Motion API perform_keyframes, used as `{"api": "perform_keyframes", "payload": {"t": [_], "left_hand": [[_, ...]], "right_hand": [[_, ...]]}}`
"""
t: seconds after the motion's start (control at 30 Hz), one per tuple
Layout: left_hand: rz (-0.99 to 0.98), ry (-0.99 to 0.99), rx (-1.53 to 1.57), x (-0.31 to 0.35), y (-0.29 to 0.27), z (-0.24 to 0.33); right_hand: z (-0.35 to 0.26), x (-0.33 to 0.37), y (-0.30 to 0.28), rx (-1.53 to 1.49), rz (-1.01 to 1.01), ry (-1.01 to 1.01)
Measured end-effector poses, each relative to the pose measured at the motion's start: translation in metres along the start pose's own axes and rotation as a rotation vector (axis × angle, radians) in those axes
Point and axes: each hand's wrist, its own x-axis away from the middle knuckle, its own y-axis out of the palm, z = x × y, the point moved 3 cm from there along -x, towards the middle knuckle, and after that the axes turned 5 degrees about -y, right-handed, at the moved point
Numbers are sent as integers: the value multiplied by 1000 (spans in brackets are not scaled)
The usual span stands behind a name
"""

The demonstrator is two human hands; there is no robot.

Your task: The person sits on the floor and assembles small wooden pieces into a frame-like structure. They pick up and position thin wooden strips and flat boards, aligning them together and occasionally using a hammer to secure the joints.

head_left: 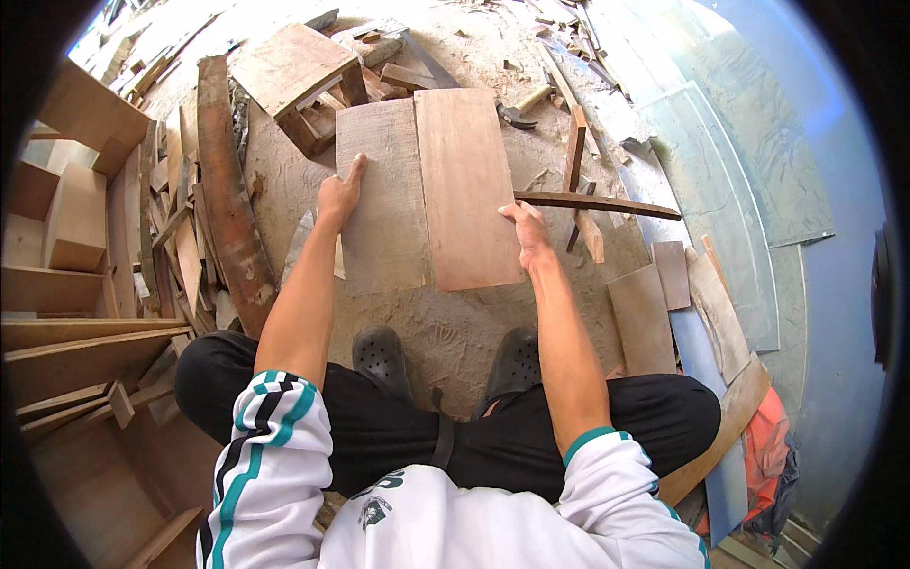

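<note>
A glass-like sheet (725, 199) lies well to the right of the pinkish board (467, 190); a wide swing that way could crack it. The low wooden stool (294, 66) stands beyond the pinkish board to its left, where a forward push could snag a corner on its legs. The pinkish board is in front of the person, the grey board (382, 209) along its left edge; whether they butt or overlap there, I cannot tell. With only the outer edges visibly held, they could slip apart or sag at that seam. A dark stick (607, 201) runs out from the pinkish board's right edge and could catch it. The hammer (517, 118), just beside its upper right corner, could be knocked aside by a careless turn.

The left hand's grip is closed on the grey board's outer edge, one digit along its face; the right hand's grip pinches the pinkish board's right edge. A loose pinch could let either drop.

No writing is legible on the pinkish board; nearer the person than it, the white shirt (436, 531) bears dark lettering and an emblem (375, 513).
</note>
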Motion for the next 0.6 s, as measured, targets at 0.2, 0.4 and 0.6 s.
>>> {"api": "perform_keyframes", "payload": {"t": [0.2, 0.4, 0.6], "left_hand": [[-8, -4, 19, 1, 1, 2], [-7, -1, -10, -5, 3, 0], [-18, 7, -50, -3, 2, 2]], "right_hand": [[5, -10, -3, 44, -27, -41], [9, -15, -3, -2, -18, -45], [8, -12, -2, 29, 14, -77]]}}
